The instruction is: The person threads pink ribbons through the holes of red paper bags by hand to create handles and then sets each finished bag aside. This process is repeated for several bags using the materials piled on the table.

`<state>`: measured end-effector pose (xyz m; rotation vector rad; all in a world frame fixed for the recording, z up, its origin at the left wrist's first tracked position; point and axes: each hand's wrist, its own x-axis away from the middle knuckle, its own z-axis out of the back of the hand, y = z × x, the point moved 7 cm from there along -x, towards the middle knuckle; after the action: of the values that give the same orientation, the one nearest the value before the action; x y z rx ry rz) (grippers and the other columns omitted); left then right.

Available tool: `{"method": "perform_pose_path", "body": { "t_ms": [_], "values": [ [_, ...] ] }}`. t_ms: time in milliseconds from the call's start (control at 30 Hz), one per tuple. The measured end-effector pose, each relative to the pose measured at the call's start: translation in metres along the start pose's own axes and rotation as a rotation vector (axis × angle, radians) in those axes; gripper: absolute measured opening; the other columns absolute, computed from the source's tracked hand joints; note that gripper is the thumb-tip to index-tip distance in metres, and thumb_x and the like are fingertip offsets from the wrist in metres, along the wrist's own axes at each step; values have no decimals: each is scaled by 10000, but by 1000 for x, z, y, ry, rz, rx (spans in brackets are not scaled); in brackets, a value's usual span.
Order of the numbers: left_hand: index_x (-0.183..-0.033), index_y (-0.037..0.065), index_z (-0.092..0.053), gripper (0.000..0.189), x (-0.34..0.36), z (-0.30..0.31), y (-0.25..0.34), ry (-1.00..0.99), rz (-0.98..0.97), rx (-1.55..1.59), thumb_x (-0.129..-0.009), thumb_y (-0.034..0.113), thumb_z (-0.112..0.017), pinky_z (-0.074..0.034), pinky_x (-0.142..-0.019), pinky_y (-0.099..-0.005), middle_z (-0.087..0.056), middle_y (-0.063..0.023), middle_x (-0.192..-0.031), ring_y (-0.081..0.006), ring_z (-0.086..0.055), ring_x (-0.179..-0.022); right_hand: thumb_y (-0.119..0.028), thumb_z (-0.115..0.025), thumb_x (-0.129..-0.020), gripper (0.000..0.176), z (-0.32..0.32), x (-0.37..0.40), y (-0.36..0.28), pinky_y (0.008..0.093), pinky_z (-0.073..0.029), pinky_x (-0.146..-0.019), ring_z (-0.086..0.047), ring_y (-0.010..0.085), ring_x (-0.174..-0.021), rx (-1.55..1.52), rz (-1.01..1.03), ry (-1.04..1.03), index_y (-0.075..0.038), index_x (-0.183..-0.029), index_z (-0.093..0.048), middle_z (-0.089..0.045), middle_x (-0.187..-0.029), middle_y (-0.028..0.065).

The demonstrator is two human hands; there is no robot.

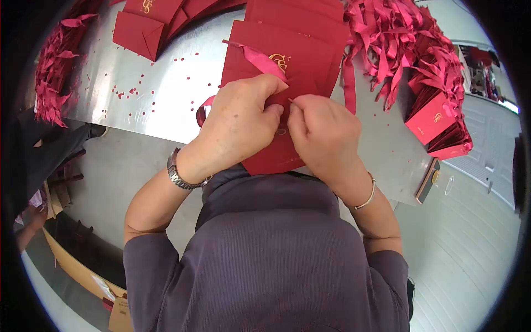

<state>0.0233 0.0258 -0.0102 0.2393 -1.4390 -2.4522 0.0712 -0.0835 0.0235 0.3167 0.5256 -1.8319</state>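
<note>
A flat red paper gift bag with a gold logo lies in front of me, its lower edge against my body. Over it, my left hand is closed, thumb and forefinger pinching a pinkish-red ribbon whose free end sticks out towards the logo. A dark red ribbon loop shows beside that wrist. Close by on the right, my right hand is also closed, with a thin dark red tip poking from its pinch; it looks like ribbon. My fingers hide the spot between the hands.
More red bags are stacked beyond. Folded bags lie back left. Heaps of ribboned bags fill the right side, others the far left. Red paper dots dot the metal table. A phone lies at the right edge. A person sits left.
</note>
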Motion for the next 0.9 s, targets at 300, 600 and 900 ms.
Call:
{"method": "perform_pose_path", "body": {
  "t_ms": [300,600,900],
  "values": [
    [-979,-38,-658,204,-6,4,-15,-59,144,122,-793,42,-638,-516,-723,-402,-669,-212,-841,-353,-660,-799,-32,-699,-745,102,-1,10,9,355,-502,-563,-625,255,-618,-265,-180,94,-46,-794,-611,-630,-712,89],
    [-989,-27,-640,141,-6,-3,-25,-131,183,106,-853,7,-626,-488,-689,-272,-664,-54,-813,-93,-595,-749,-14,-700,-743,93,-9,11,18,348,-497,-546,-625,250,-600,-365,-310,83,-41,-789,-624,-639,-709,86],
    [-1055,-39,-660,277,-7,-5,-37,-68,168,249,-798,56,-617,-516,-758,-357,-680,-204,-900,-304,-670,-833,-53,-690,-756,77,-13,-1,15,354,-508,-556,-633,254,-615,-233,-189,29,-52,-781,-617,-628,-691,83]
  ]
}}
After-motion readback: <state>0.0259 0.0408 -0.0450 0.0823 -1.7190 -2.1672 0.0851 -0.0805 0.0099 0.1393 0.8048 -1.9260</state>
